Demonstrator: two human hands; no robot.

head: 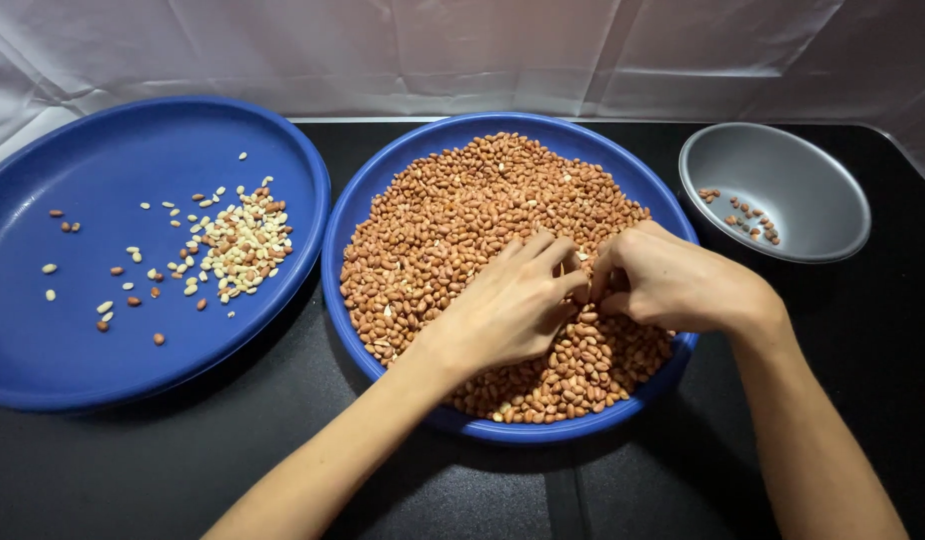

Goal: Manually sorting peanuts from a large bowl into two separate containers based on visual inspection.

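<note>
The heap of red-skinned peanuts [463, 220] filled the middle blue tray [403, 150], and both hands rested on it, fingertips together. The left hand [508, 305] lay half-curled, the right hand [673, 280] pinched; what either grip held could not be told. Left of them a second blue tray [83, 360] carried pale skinned peanuts [243, 240], and beyond the right hand a grey bowl [813, 170] stood on the black table [183, 470].

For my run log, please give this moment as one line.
hands: left hand, right hand in red-brown peanuts | middle round blue plastic tray | state: picking
</note>
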